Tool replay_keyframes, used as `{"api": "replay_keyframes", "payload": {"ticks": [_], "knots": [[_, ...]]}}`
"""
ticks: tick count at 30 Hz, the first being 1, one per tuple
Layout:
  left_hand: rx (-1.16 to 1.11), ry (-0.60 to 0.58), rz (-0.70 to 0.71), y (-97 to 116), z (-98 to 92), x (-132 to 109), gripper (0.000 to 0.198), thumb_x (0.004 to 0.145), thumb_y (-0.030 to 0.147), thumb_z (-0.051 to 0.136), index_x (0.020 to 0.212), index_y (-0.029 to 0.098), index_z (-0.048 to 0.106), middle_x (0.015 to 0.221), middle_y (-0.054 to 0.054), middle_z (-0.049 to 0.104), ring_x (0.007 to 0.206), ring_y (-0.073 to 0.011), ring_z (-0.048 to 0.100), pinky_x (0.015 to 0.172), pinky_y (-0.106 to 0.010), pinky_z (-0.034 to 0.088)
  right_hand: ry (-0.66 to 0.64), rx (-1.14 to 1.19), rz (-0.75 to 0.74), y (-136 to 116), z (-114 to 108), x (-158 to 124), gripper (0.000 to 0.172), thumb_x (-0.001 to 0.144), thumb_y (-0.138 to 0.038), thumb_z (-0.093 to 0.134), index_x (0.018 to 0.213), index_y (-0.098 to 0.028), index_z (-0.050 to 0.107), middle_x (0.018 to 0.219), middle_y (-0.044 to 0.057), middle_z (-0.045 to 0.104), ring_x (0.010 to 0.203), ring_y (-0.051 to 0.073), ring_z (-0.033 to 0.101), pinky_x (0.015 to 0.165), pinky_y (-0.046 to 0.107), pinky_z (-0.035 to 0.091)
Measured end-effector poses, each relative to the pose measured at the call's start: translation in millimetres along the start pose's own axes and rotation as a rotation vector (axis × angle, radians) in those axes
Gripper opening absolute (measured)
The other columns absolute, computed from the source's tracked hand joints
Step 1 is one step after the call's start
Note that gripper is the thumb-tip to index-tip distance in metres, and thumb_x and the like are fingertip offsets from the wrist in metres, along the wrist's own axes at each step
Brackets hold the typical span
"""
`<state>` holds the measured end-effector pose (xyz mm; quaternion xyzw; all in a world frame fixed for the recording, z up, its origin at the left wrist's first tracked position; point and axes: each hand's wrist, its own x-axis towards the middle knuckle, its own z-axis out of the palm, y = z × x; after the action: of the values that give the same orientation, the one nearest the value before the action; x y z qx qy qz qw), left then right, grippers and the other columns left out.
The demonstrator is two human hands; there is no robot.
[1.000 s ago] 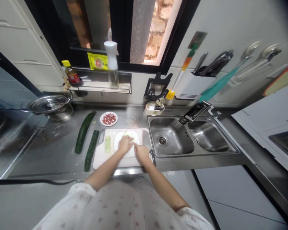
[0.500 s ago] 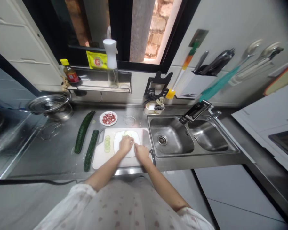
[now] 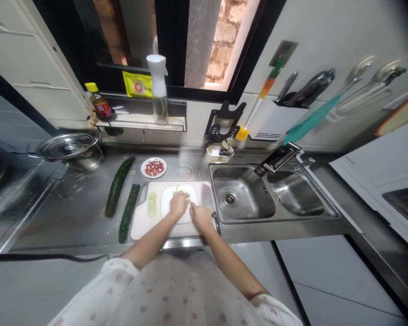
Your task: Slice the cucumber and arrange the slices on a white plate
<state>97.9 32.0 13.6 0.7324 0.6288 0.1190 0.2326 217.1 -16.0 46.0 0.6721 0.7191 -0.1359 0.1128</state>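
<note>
Both hands rest together over a white plate (image 3: 168, 203) that lies on a white cutting board (image 3: 141, 224). My left hand (image 3: 178, 203) curls its fingers down on pale green cucumber pieces (image 3: 182, 189) at the plate's far side. Just right of it, touching, my right hand (image 3: 200, 215) is closed like a fist; what it grips is hidden. A short row of cucumber slices (image 3: 152, 203) lies on the board left of the plate. Two whole cucumbers, a long cucumber (image 3: 119, 184) and a shorter cucumber (image 3: 129, 212), lie on the steel counter left of the board.
A small dish of red bits (image 3: 153, 167) sits behind the board. A double sink (image 3: 245, 199) with a faucet (image 3: 277, 158) is to the right. A lidded pot (image 3: 71, 148) stands at the left. A shelf with a sauce bottle (image 3: 98, 103) and a spray bottle (image 3: 158, 88) is behind.
Both hands stay on the plate; my left hand's fingers shift slightly over the cucumber pieces. Nothing else has moved.
</note>
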Motion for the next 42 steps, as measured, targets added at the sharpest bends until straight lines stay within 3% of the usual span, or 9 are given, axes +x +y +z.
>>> {"api": "replay_keyframes", "payload": {"ticks": [20,42], "knots": [[0.026,0.012,-0.020,-4.4,3.3,1.0,0.031,0.090,0.039,0.051,0.113,0.025,0.067,0.114,-0.007,0.059,0.109,-0.0235,0.046,0.093,-0.033,0.039,0.035,0.011,0.018,3.3,5.1,1.9,0.035,0.098,-0.034,0.031,0.119,-0.023,0.058,0.091,0.010,0.071,0.083,0.019,0.067,0.069,0.026,0.040],[0.026,0.023,-0.024,-1.1,2.0,-4.0,0.030,0.091,0.036,0.050,0.113,0.025,0.066,0.115,-0.006,0.059,0.110,-0.0230,0.045,0.094,-0.033,0.039,0.039,0.020,0.014,3.8,1.3,-4.4,0.036,0.099,-0.033,0.032,0.117,-0.022,0.061,0.093,0.010,0.072,0.083,0.018,0.067,0.071,0.025,0.041]]}}
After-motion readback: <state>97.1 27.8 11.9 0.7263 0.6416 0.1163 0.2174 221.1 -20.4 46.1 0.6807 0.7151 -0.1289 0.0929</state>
